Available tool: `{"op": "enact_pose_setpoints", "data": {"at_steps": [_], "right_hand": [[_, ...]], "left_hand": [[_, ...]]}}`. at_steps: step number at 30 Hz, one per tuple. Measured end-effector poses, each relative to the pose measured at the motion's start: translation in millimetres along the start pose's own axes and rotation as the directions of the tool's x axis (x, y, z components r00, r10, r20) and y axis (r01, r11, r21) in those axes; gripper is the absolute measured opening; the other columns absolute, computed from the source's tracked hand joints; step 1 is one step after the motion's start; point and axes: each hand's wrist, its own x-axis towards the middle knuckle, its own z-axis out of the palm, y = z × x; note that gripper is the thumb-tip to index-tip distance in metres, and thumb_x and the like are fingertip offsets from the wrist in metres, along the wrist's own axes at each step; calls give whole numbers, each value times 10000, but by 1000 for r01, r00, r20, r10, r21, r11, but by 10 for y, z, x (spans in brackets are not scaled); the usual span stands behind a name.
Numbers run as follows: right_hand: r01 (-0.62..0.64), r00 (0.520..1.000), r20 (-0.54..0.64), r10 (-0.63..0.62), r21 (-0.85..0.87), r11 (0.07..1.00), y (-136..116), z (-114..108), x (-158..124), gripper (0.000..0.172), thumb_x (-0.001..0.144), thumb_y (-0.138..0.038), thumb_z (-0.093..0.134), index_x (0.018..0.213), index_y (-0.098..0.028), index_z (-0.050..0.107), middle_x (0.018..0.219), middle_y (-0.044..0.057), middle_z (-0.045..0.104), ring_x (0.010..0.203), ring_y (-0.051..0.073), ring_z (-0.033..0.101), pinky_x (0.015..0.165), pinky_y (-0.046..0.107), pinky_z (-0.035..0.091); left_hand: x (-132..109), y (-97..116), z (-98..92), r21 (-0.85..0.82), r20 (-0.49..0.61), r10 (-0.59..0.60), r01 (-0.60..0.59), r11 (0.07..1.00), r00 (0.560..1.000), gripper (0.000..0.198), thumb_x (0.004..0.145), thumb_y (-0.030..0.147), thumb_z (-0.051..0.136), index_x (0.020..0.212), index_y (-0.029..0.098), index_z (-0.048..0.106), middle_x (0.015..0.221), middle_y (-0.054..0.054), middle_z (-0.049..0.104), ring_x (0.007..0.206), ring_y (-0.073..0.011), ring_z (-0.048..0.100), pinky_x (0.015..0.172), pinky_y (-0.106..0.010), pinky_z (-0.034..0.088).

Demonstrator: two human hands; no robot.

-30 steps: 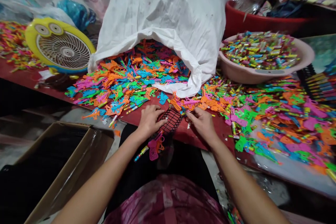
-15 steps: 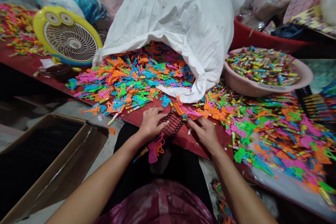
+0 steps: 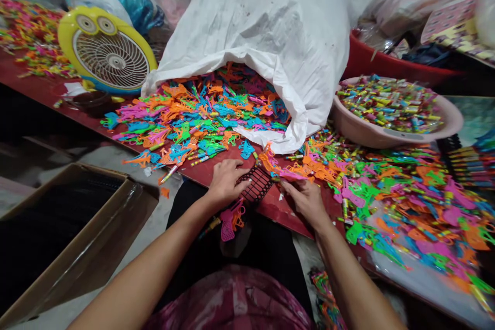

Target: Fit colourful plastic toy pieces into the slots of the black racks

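A black slotted rack (image 3: 257, 183) lies at the front edge of the red table (image 3: 284, 211). My left hand (image 3: 227, 181) rests at its left side, thumb over the rack and fingers apart. On the right, my right hand (image 3: 306, 197) has thumb and fingers close together by the rack's right edge; whatever is between them is too small to make out. Orange and pink plastic pieces (image 3: 284, 167) lie just beyond the rack. Below it, a pink toy piece (image 3: 228, 224) and orange ones hang over my lap.
Behind the rack a white sack (image 3: 255, 15) spills colourful toy pieces (image 3: 185, 113). A yellow fan (image 3: 110, 51) stands left; a pink basin (image 3: 398, 136) of small tubes sits right. An open cardboard box (image 3: 112, 227) is at lower left. More pieces (image 3: 425, 206) cover the right side.
The whole view has shifted slightly, so most things appear a little further right and lower. My right hand has moved slightly down relative to the rack; my left hand stays at its left side.
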Motion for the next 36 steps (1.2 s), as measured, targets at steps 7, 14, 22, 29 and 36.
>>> {"op": "enact_pose_setpoints", "data": {"at_steps": [7,14,22,29,36], "right_hand": [[187,982,73,-174,-249,950,-206,-65,133,391,889,-368,585,584,-226,386,580,-35,422,549,125,382,561,277,293],[169,983,105,-147,-235,957,-268,15,232,359,891,-323,559,627,-231,334,606,-56,341,564,120,331,561,266,254],[120,992,64,-108,-246,962,-245,95,263,342,856,-318,568,608,-226,351,602,-49,372,572,122,358,569,265,259],[96,989,131,-64,-258,961,-251,108,286,300,871,-311,542,631,-228,382,600,-38,398,582,135,364,569,270,264],[65,995,87,-48,-204,977,-248,161,243,212,877,-321,539,700,-214,494,673,-15,506,627,148,450,599,272,344]], "left_hand": [[12,-4,-2,3,20,-5,5,1000,1000,374,897,445,587,1219,278,677,1346,-81,577,1251,-275,468,1001,-468,331],[23,1,-8,3,28,-9,9,1000,1000,375,903,447,569,1221,278,676,1353,-81,570,1245,-278,462,1002,-470,323],[18,23,-20,7,26,-15,15,1000,1000,348,896,437,577,1188,286,692,1350,-76,570,1247,-279,459,1008,-474,323],[12,2,-1,2,26,-2,2,1000,1000,363,898,436,583,1210,280,682,1356,-80,570,1253,-283,462,1007,-484,321],[-8,22,39,-8,-43,-12,11,1000,999,335,914,429,551,1182,276,681,1311,-70,596,1231,-270,478,1005,-473,330]]}}
